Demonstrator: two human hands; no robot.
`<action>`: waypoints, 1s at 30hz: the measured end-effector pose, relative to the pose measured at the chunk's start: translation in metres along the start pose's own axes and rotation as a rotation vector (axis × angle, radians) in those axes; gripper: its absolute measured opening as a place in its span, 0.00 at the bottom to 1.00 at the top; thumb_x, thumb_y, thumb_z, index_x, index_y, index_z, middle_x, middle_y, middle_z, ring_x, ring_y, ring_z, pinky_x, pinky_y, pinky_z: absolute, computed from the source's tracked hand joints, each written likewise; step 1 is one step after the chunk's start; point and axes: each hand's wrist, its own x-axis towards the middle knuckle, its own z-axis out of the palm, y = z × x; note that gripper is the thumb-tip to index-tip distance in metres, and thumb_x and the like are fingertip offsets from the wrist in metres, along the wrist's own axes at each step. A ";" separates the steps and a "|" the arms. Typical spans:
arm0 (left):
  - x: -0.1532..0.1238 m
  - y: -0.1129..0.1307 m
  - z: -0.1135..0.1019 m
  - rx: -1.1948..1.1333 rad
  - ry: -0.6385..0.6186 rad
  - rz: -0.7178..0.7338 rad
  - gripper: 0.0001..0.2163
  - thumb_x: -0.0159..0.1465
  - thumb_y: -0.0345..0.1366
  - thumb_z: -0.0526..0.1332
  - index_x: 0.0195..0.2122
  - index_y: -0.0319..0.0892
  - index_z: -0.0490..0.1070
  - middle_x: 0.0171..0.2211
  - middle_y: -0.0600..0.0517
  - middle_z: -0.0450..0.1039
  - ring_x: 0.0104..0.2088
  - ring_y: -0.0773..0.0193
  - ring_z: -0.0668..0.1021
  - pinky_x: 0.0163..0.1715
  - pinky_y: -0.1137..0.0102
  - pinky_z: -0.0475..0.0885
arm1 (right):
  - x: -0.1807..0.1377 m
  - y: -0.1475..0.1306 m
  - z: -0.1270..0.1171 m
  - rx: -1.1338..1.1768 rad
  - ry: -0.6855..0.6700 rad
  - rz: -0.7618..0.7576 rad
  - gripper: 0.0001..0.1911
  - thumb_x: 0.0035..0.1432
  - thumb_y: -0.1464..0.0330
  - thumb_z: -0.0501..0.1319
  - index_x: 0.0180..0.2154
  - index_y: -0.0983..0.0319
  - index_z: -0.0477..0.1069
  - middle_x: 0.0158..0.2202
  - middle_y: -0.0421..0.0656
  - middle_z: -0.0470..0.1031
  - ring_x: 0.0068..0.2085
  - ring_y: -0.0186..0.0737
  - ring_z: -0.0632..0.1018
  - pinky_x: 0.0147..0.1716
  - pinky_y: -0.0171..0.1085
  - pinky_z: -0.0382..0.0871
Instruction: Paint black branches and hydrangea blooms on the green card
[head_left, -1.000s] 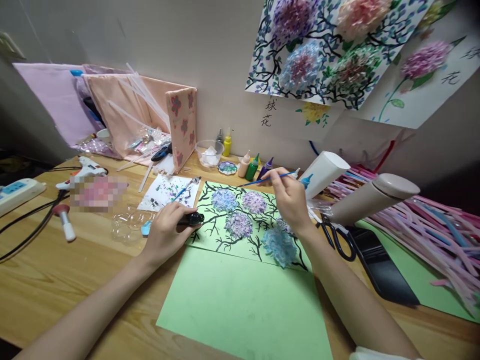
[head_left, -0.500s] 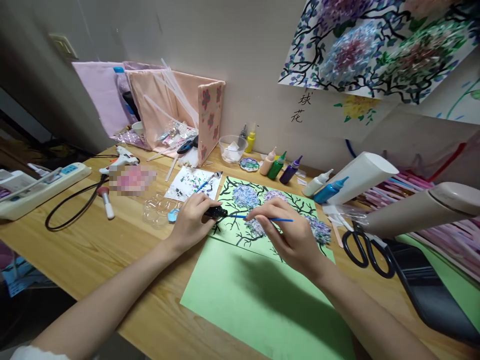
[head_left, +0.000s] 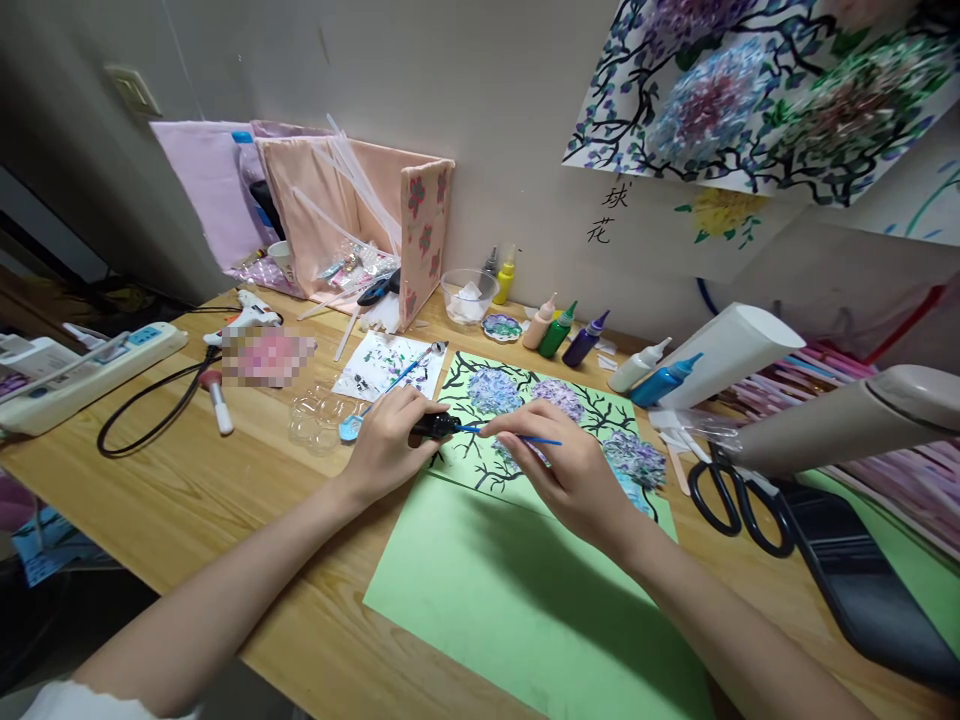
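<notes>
My left hand point(head_left: 391, 440) is closed round a small black bottle point(head_left: 436, 426), tipped sideways with its mouth to the right. My right hand point(head_left: 559, 455) pinches a thin blue paintbrush point(head_left: 540, 440); its tip end meets the bottle's mouth, and the bristles are hidden there. Beneath both hands lies a green sheet point(head_left: 469, 470) with black painted branches and fluffy blue and purple flowers. A plain green sheet point(head_left: 480, 590) lies in front of it, under my right forearm. Left of the painting, another blue brush point(head_left: 405, 377) rests on a paint-spotted white paper point(head_left: 367, 360).
Paint bottles in green point(head_left: 556, 335), purple point(head_left: 585, 342) and blue point(head_left: 666, 382) stand behind the painting. Black-handled scissors point(head_left: 739, 505) and a black phone-like slab point(head_left: 862, 570) lie at right. A glue gun point(head_left: 251, 315), power strip point(head_left: 97, 370) and clear palette point(head_left: 319, 418) are at left.
My right hand has moved left, bringing the brush farther into the bottle's mouth. My left hand still holds the bottle in place. The view has shifted slightly.
</notes>
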 end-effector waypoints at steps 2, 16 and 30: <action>0.000 0.000 0.000 0.002 -0.006 -0.001 0.12 0.57 0.30 0.61 0.42 0.42 0.69 0.34 0.51 0.68 0.37 0.60 0.70 0.36 0.67 0.65 | 0.000 -0.001 0.000 -0.009 0.008 -0.013 0.08 0.62 0.73 0.53 0.39 0.61 0.70 0.33 0.43 0.76 0.35 0.38 0.71 0.34 0.36 0.68; -0.001 -0.001 0.002 0.005 -0.015 -0.010 0.11 0.57 0.34 0.62 0.42 0.43 0.69 0.34 0.50 0.68 0.37 0.59 0.71 0.36 0.66 0.66 | 0.001 -0.005 -0.012 -0.013 0.111 -0.063 0.09 0.61 0.74 0.53 0.38 0.59 0.70 0.32 0.43 0.76 0.33 0.39 0.72 0.32 0.39 0.68; 0.000 0.001 -0.001 -0.040 0.011 0.007 0.11 0.58 0.35 0.62 0.43 0.43 0.69 0.33 0.50 0.68 0.36 0.60 0.71 0.35 0.67 0.66 | 0.003 -0.002 -0.015 -0.012 0.082 -0.015 0.09 0.62 0.72 0.52 0.38 0.59 0.70 0.32 0.42 0.76 0.35 0.39 0.73 0.34 0.38 0.68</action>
